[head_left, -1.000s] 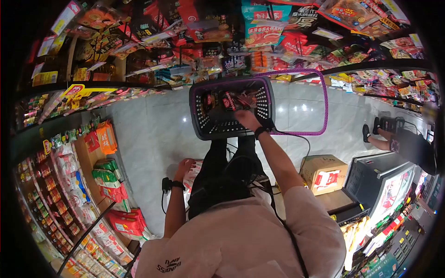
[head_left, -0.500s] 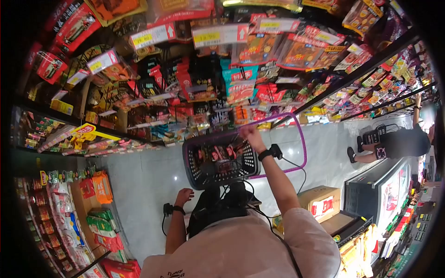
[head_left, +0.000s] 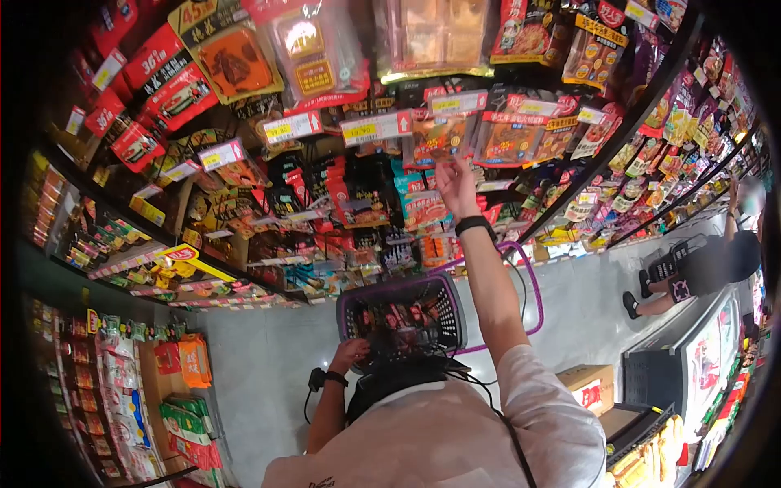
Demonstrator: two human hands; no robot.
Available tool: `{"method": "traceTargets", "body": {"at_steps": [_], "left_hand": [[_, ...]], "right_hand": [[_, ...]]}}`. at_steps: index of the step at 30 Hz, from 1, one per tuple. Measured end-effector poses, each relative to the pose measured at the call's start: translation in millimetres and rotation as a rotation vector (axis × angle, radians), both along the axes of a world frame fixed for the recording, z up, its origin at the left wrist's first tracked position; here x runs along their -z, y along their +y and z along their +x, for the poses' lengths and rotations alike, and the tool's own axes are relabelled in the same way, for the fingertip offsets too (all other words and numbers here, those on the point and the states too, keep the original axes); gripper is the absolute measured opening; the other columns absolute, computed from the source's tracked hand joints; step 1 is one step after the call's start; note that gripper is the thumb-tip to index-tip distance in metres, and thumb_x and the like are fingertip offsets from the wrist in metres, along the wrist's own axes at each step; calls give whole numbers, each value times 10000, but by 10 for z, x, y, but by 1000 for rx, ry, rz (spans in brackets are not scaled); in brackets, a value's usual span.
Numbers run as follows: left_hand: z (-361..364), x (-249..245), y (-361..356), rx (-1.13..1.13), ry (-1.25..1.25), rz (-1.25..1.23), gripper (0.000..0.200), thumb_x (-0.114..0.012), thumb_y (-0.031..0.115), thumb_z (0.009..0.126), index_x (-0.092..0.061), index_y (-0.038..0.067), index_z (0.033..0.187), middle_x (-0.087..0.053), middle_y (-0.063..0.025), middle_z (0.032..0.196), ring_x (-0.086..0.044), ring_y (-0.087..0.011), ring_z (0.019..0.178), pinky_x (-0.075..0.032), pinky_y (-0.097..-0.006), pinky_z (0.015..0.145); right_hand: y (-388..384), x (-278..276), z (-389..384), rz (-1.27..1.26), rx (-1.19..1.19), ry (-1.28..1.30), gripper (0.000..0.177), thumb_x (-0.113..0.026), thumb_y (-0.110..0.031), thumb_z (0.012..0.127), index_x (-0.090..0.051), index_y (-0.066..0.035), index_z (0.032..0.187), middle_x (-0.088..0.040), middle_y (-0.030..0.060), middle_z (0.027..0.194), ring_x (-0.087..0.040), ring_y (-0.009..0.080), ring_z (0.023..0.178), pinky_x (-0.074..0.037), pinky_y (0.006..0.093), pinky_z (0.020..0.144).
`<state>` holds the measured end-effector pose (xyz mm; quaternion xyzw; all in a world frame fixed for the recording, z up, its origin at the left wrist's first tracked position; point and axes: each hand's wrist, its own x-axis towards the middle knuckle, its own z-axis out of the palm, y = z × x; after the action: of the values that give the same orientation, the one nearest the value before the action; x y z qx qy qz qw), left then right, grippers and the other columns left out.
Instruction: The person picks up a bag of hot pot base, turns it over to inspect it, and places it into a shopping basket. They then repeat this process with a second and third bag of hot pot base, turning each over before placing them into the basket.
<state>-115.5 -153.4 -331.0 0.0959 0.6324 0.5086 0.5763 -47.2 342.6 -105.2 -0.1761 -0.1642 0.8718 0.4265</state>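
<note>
My right hand (head_left: 455,187) is raised to the hanging packs, its fingers apart at the lower edge of an orange and clear pack (head_left: 439,140). Whether they touch it is hard to tell. Low in front of my body, my left hand (head_left: 350,355) has its fingers curled beside the near left corner of a dark basket (head_left: 346,313) with a purple handle (head_left: 537,285). Several dark and red packs (head_left: 407,315) lie in the basket. Teal and red packs (head_left: 423,209) hang left of my right wrist.
Shelves of snack packs with price tags (head_left: 373,129) stretch across the front. At the right a person (head_left: 708,264) in dark clothes stands near another basket (head_left: 663,268). A cardboard box (head_left: 590,382) and a freezer case (head_left: 651,366) stand at the lower right.
My right hand has moved up from above the basket to the hanging packs. My left hand has moved closer to the basket's near left corner. The view has shifted.
</note>
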Motion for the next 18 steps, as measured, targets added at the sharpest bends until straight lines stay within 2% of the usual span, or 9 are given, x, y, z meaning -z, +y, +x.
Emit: {"method": "traceTargets", "body": {"at_steps": [1, 2, 5, 6, 8, 11, 14, 15, 18], "left_hand": [[7, -144, 141, -68, -41, -34, 308, -560, 277, 911, -593, 17, 1072, -660, -120, 1040, -657, -228, 926, -536, -334, 766], [1, -278, 249, -137, -85, -66, 301, -562, 270, 911, -595, 16, 1069, -658, -122, 1042, -660, -230, 914, -539, -326, 756], [-74, -308, 468, -111, -48, -41, 305, -548, 278, 921, -593, 18, 1074, -655, -116, 1047, -659, -220, 911, -532, -330, 766], [-77, -355, 558, -89, -24, -47, 312, -544, 283, 923, -590, 18, 1081, -654, -114, 1049, -657, -217, 916, -529, -335, 773], [-39, -528, 686, -109, 37, 14, 313, -534, 286, 927, -589, 21, 1084, -657, -107, 1039, -656, -208, 918, -523, -336, 779], [7, -656, 847, -128, 73, 58, 308, -527, 287, 931, -592, 27, 1083, -659, -100, 1030, -656, -197, 915, -520, -328, 775], [145, -796, 1011, -117, 90, 34, 294, -517, 279, 937, -592, 35, 1082, -660, -94, 1027, -655, -188, 914, -517, -317, 770], [190, -842, 1040, -112, 100, 16, 288, -513, 276, 940, -591, 39, 1082, -660, -92, 1027, -655, -185, 914, -515, -314, 770], [329, -957, 1062, -138, 100, 111, 238, -503, 206, 934, -611, 38, 1063, -677, -91, 1025, -669, -180, 889, -535, -287, 722]], "right_hand": [[-51, 18, 7, 25, 13, -39, 222, -641, -249, 870, -536, -89, 983, -614, 36, 877, -620, 147, 776, -524, 239, 673], [-71, 28, 19, 23, -34, -19, 208, -648, -260, 866, -547, -105, 960, -599, 13, 818, -609, 134, 728, -516, 232, 652], [-278, -92, 153, -31, -117, -14, 167, -674, -291, 855, -594, -147, 881, -552, -50, 622, -553, 97, 545, -483, 230, 571], [-308, 9, 201, 33, -159, 53, 149, -665, -270, 866, -609, -140, 913, -602, -31, 665, -567, 91, 591, -456, 237, 544], [-358, 88, 264, 60, -185, 128, 154, -656, -261, 877, -599, -125, 921, -623, 1, 725, -520, 83, 555, -393, 233, 505], [-605, -104, 412, 135, -164, -42, 185, -657, -212, 877, -611, -84, 1002, -662, 45, 861, -587, 106, 678, -458, 248, 596], [-767, -115, 533, 148, -219, 20, 245, -656, -182, 876, -601, -43, 1070, -669, 82, 968, -633, 148, 809, -512, 288, 699], [-837, -119, 589, 106, -200, 23, 221, -636, -161, 889, -599, -20, 1054, -666, 92, 1007, -640, 183, 914, -527, 331, 790], [-1006, -152, 783, 106, -253, 134, 224, -612, -130, 901, -577, -19, 1092, -656, 96, 1042, -633, 192, 946, -521, 349, 810]]}}
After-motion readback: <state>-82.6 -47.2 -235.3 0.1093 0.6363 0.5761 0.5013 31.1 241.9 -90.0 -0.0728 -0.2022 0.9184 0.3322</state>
